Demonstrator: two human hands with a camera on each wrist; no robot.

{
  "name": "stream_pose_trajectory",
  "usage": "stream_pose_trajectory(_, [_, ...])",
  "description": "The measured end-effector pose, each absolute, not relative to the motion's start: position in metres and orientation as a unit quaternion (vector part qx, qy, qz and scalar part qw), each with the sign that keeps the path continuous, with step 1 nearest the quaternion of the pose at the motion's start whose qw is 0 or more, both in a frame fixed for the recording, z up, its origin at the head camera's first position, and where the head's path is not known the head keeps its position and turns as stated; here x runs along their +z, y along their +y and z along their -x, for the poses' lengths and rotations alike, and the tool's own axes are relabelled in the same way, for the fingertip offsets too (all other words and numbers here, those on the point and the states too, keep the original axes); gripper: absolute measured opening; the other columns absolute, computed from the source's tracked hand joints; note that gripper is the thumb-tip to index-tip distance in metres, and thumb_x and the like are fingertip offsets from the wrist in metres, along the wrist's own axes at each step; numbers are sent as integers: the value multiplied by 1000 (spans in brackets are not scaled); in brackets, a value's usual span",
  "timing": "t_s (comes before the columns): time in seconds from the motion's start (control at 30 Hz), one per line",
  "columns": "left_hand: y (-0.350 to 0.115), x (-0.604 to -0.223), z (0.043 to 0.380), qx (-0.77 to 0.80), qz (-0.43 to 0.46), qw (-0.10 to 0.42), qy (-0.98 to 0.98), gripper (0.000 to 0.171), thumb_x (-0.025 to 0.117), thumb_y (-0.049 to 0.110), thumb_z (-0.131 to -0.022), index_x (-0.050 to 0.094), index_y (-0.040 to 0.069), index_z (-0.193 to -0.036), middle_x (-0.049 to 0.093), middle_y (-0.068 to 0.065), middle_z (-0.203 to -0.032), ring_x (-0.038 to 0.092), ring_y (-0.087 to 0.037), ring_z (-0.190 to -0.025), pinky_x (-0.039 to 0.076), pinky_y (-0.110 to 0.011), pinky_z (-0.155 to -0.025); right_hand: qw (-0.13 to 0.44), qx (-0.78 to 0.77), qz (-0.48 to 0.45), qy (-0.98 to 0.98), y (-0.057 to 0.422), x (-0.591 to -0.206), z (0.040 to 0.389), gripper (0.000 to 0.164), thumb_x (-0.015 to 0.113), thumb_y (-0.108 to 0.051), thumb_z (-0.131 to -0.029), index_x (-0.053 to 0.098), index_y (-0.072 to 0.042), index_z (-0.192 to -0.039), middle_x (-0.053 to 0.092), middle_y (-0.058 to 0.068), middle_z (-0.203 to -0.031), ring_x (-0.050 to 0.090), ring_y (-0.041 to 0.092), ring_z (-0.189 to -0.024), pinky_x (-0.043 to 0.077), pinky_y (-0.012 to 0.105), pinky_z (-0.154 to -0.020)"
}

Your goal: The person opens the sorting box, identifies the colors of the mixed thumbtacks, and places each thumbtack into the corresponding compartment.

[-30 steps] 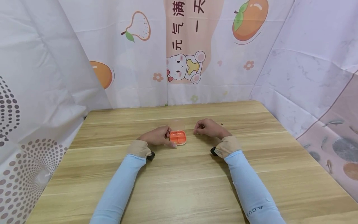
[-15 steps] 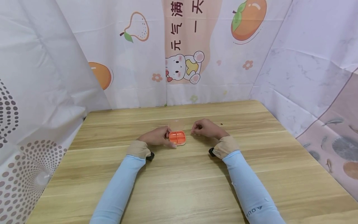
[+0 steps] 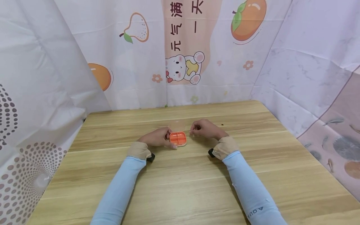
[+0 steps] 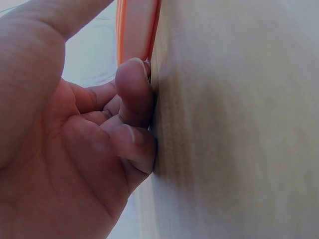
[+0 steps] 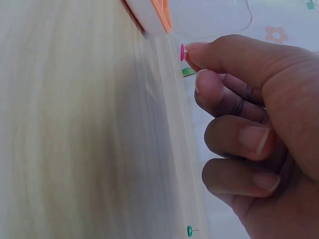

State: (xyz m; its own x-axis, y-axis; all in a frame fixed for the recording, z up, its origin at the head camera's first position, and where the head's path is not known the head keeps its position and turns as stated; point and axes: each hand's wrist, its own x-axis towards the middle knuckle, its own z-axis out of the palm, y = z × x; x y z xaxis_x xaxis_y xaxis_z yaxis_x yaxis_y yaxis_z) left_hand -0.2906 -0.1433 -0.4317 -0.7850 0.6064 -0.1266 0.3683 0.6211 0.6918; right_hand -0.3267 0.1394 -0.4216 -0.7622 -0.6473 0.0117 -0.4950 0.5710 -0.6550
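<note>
A small orange pill box [image 3: 178, 139] with four-part dividers lies on the wooden table, its clear lid [image 3: 177, 126] folded back behind it. My left hand [image 3: 158, 137] holds the box from the left, thumb along the near edge and fingers at the far left corner. To the right of the box, my right hand [image 3: 206, 128] pinches a pink thumbtack [image 5: 183, 52] between thumb and index finger, close to the box in the right wrist view. The other fingers of that hand are curled in. A green thumbtack [image 5: 190, 231] lies on the table, beyond the right hand.
The wooden table [image 3: 180, 187] runs back to a printed white curtain [image 3: 135, 62]. More cloth hangs along the left and right sides. Both forearms, in light blue sleeves, reach in from the near edge.
My right hand has moved a little to the left, nearer the box, with the thumbtack in its pinch. My left hand keeps its hold on the box.
</note>
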Motion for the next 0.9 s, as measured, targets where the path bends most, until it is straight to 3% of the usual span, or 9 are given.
stream_pose_trajectory(0.9, [-144, -433, 291, 343, -281, 177, 879, 61, 82, 45, -73, 53, 9, -113, 60, -2, -95, 50, -14, -80, 44, -27, -70, 99, -320, 351, 874, 122, -420, 319, 7, 67, -18, -93, 69, -12, -91, 61, -1, -75, 52, 14, -66, 43, 27, -59])
